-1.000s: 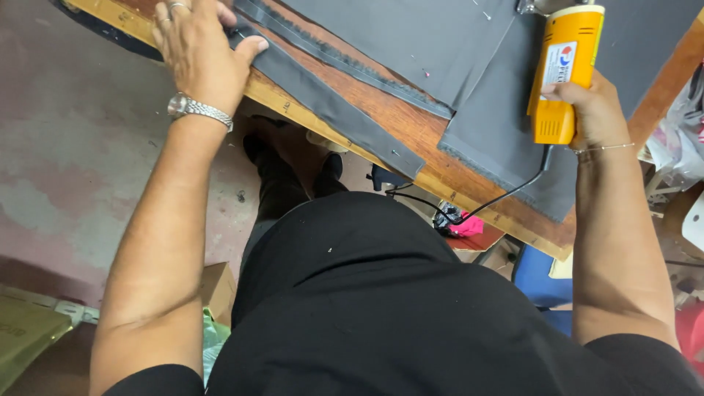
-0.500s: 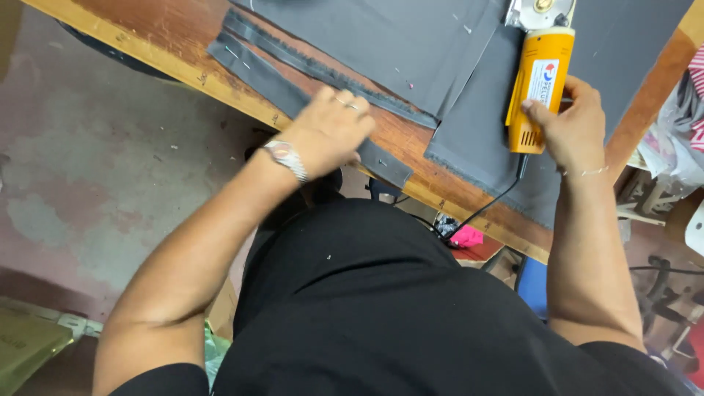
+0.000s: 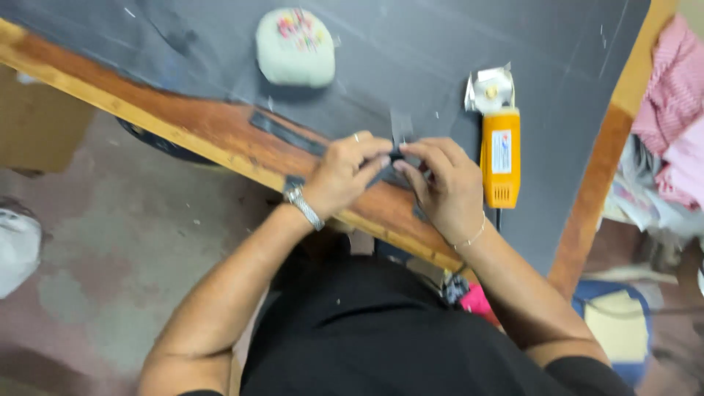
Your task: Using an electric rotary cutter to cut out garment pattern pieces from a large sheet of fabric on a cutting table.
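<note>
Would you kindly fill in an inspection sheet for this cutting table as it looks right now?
Surface: wooden table, mostly covered by dark grey fabric.
Job's things: narrow grey fabric strip at the table edge; small piece pinched between both hands.
Clutter: pale pincushion; yellow electric cutter lying beside the right hand.
Hands: left hand and right hand meet fingertip to fingertip.
Cables: dark cord leaves the cutter's rear.
Surroundings: concrete floor; pink cloth at right.

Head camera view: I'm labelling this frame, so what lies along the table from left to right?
Dark fabric strip on the bare wood, then the pale round pincushion, the left hand, the right hand, both pinching a small dark fabric piece, then the yellow electric cutter, and pink striped cloth past the table's edge.
</note>
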